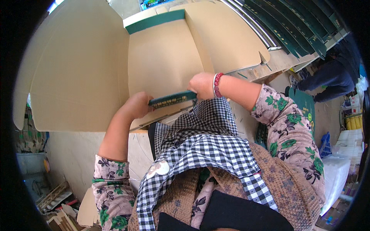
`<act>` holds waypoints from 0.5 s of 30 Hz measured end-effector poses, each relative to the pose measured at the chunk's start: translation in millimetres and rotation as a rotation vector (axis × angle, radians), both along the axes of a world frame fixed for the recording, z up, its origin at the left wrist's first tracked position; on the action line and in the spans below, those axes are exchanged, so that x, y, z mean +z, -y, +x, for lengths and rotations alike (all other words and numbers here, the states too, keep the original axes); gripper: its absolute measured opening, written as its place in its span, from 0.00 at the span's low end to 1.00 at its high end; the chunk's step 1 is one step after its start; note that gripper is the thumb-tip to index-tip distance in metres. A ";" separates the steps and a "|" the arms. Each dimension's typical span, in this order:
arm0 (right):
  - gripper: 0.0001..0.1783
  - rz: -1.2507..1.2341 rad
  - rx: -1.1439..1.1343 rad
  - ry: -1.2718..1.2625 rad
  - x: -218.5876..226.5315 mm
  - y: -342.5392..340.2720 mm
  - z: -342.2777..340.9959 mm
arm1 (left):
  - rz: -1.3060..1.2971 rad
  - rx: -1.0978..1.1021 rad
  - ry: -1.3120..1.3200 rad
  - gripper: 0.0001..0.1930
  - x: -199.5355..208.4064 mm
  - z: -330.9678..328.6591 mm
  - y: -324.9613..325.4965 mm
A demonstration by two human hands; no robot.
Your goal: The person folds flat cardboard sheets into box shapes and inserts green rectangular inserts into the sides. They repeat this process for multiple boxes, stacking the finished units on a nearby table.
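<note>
A large cardboard box, brown inside and dark green outside, lies partly folded on the table before me. Its far wall stands up with a green strip showing, and wide flaps spread to the left and right. My left hand is closed on the left end of the near green edge panel. At the right end of that panel, my right hand is curled around it, with a red bead bracelet on the wrist. The fingertips of both hands are partly hidden behind the panel.
Dark green flattened cartons are stacked at the upper right, beside metal rails. Another person's legs show at the far right. A blue basket stands below them. Grey bins and wood scraps sit on the left.
</note>
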State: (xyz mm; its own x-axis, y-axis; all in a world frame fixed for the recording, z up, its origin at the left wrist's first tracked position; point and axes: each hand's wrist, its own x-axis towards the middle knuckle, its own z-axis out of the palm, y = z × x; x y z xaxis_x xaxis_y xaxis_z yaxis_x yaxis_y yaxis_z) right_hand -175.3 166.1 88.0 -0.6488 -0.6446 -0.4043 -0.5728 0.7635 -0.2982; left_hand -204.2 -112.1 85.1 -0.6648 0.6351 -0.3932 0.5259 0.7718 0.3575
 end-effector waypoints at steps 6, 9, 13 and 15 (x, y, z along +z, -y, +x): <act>0.15 -0.141 -0.138 0.060 15.5 73.5 58.0 | -0.239 -0.178 -0.174 0.15 12.3 -18.8 50.3; 0.16 -0.564 -0.021 -0.350 44.8 94.5 70.5 | -0.111 -0.081 -1.079 0.22 17.3 -40.8 107.6; 0.22 -0.733 -0.608 -0.474 75.2 -2.9 32.2 | 0.353 0.586 -0.579 0.21 -18.2 -56.0 138.1; 0.29 0.085 -1.018 -0.794 61.3 -75.5 37.0 | 0.450 0.564 -0.274 0.17 -34.1 -58.3 136.2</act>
State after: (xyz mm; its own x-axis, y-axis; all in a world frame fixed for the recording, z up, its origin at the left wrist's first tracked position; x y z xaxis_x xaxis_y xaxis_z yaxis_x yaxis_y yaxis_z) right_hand -138.3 241.5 149.3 -0.9097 0.2870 0.3002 0.2773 0.9578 -0.0754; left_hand -262.5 -248.3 51.1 -0.9718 0.2311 0.0479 0.2111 0.7602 0.6144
